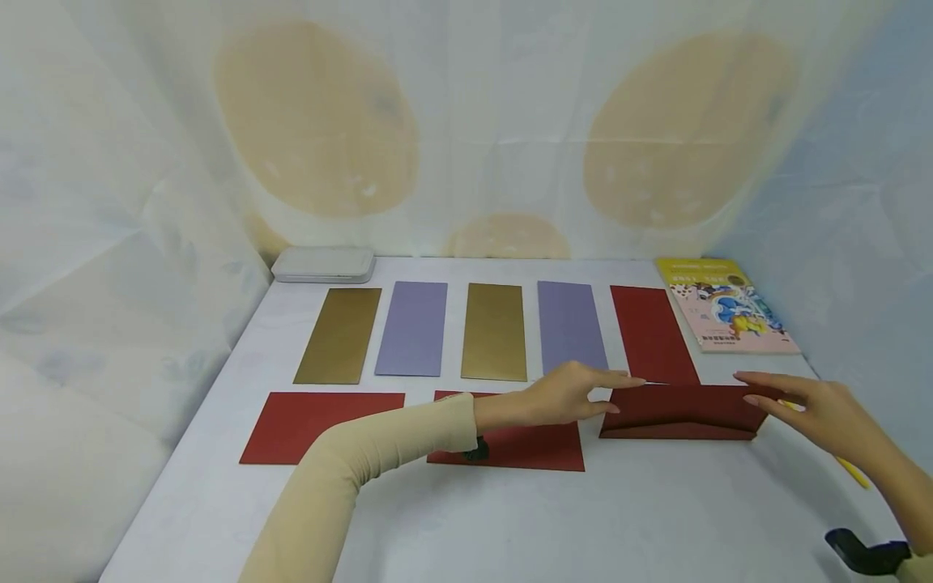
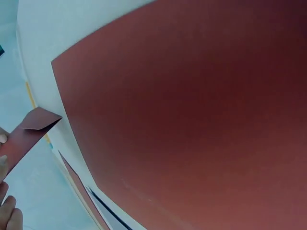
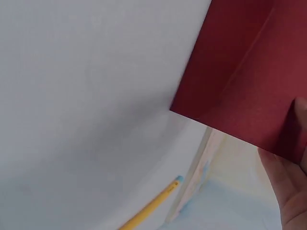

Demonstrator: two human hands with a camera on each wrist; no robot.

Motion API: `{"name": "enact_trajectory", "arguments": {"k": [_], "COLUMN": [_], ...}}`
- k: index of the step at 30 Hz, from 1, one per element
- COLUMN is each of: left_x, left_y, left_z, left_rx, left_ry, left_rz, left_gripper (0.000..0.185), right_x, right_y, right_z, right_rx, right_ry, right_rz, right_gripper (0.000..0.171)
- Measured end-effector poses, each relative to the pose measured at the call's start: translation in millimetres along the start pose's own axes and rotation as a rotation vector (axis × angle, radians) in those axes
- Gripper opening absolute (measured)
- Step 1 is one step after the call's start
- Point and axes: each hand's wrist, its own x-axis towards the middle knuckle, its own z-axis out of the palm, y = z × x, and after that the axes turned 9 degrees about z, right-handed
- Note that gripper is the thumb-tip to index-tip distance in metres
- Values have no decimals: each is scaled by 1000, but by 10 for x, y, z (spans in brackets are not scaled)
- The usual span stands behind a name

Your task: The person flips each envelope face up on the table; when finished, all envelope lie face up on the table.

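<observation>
Both hands hold a dark red paper envelope (image 1: 678, 398) by its two ends, at the right of the table in the head view. My left hand (image 1: 564, 394) pinches its left end between thumb and fingers. At the other end, my right hand (image 1: 827, 413) has the thumb on the near face and fingers behind, as the right wrist view shows. A flap crease runs along the envelope (image 3: 249, 81) there, and its corner stands over the white table. Under my left forearm lies another red rectangle (image 1: 510, 449), which fills most of the left wrist view.
A back row holds gold (image 1: 338, 336), lilac (image 1: 411, 328) and red (image 1: 652, 332) rectangles. Another red one (image 1: 313, 421) lies front left. A white case (image 1: 324, 265) sits back left, a picture book (image 1: 729, 308) back right. Near my right hand is a yellow pencil-like stick (image 3: 151, 206).
</observation>
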Motion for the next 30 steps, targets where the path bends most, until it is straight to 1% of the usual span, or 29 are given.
{"name": "enact_trajectory", "arguments": {"k": [2,4,7,9,11,13,15,22,26,30], "left_x": [7,20,39,44,46,46,51,93,106,101], "left_y": [-19,-39,-68,-86,-108,-125,-135,-154,-170,-183], "left_z": [5,10,17,23,39,53,58,71,88,102], "left_rx": [19,34,49,39,32,20,22,81,83,72], "left_ry": [-1,3,-6,-17,-29,-41,-53,-129,-157,-170], "left_rz": [-21,-34,-62,-90,-119,-147,-169,-205,-220,-235], "left_gripper": [55,54,55,56,58,59,59,59,60,60], "right_x": [10,8,-9,-18,-18,-10,4,-17,-38,-46], "right_y": [26,56,110,138,157,167,171,201,224,247], "right_z": [23,47,89,116,143,159,170,210,229,252], "right_rx": [14,38,82,123,149,170,163,101,97,97], "right_ry": [18,52,103,122,120,112,107,63,42,21], "right_rz": [3,26,84,106,123,117,119,141,137,141], "right_gripper": [40,41,39,37,36,36,37,38,38,37]}}
